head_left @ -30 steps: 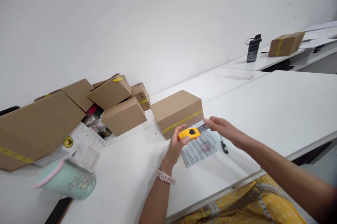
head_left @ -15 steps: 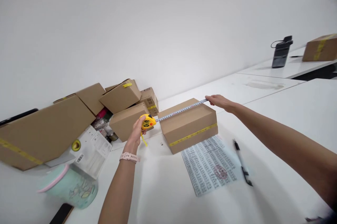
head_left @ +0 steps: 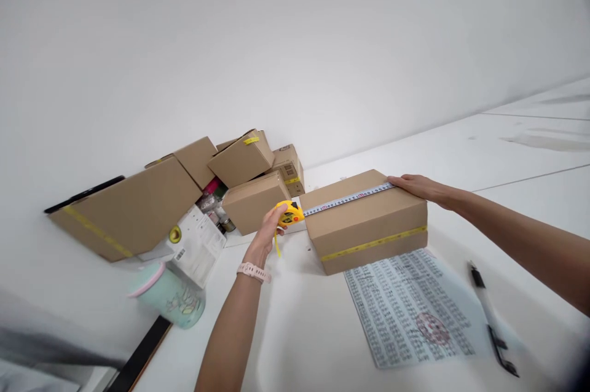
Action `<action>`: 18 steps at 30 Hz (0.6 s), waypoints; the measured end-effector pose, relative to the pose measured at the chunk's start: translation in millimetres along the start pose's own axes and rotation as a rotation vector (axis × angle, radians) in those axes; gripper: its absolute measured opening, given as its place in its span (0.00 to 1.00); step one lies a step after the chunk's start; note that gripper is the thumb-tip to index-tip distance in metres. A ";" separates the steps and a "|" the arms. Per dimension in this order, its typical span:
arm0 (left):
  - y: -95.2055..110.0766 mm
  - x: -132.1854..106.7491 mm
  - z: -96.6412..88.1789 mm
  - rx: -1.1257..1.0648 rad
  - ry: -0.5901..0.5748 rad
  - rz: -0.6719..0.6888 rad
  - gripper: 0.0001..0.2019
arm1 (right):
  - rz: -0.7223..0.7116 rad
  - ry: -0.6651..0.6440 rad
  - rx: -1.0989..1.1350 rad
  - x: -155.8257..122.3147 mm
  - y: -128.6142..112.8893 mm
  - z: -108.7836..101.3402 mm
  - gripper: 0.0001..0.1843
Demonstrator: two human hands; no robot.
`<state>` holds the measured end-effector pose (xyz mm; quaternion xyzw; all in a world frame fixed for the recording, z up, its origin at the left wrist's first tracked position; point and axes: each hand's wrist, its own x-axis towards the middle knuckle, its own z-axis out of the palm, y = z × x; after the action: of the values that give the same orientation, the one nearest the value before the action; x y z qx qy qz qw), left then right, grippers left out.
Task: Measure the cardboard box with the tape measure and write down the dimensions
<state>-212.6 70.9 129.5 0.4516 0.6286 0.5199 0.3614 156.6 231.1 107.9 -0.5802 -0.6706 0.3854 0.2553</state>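
While the left hand [head_left: 271,231] grips the tape measure [head_left: 290,214] at the left top edge of the carton [head_left: 369,221], the right hand [head_left: 417,186] (pinching or pressing, I can't tell) meets its blade [head_left: 348,198] at the right edge — mid-measuring, apparently; reading calls for tautness.

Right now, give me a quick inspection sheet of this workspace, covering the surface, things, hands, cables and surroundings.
Surface: white table, small dark specks.
Things in use: yellow tape measure, its blade laid across the top of a cardboard box.
Clutter: printed sheet at the box's front, pen beside it; mint cup and stacked cartons at left.
Hands: left hand grips the tape measure; right hand at the blade's far end, grip unclear.
Cables: nothing seen.
Surroundings: pale wall behind.
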 end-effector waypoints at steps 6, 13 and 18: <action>4.4 -5.3 2.6 0.026 -0.017 -0.012 0.26 | 0.067 -0.006 0.063 -0.2 1.1 0.4 0.27; 8.5 -7.2 2.2 0.042 -0.035 -0.027 0.25 | 0.053 0.008 0.085 9.8 10.3 2.0 0.29; 10.8 -10.6 0.6 0.053 -0.028 -0.028 0.26 | 0.059 0.011 0.080 10.9 10.0 2.9 0.28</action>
<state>-206.5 61.7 139.8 0.4594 0.6433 0.4917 0.3651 158.0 241.4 97.0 -0.5914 -0.6356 0.4161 0.2706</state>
